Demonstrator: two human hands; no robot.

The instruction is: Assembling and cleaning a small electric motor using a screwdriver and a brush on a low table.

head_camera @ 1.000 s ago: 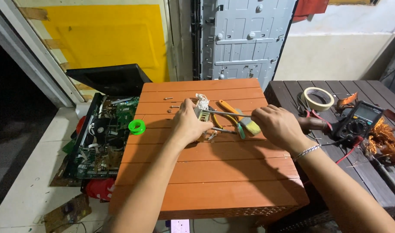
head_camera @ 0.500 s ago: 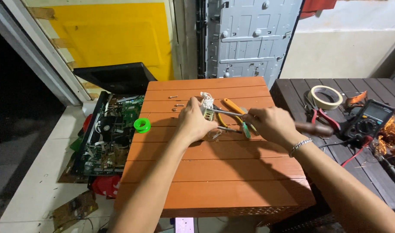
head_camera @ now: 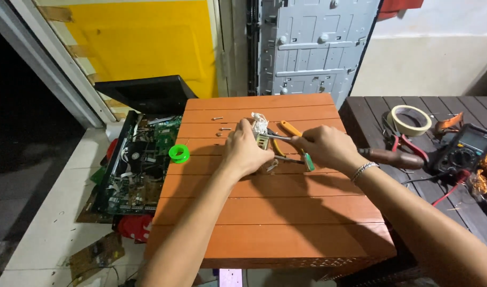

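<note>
Left hand (head_camera: 246, 154) pinches a small white component (head_camera: 260, 133) near the back of the orange table (head_camera: 275, 212); right hand (head_camera: 326, 149) closes around pliers (head_camera: 286, 139) touching it; green spool (head_camera: 179, 153) lies well left.

Bright, even light falls from above onto my orange table (head_camera: 275, 212), and my arms throw soft shadows across its slats. The doorway at far left is black. Edges bow slightly; my forearms blur near the bottom.
</note>
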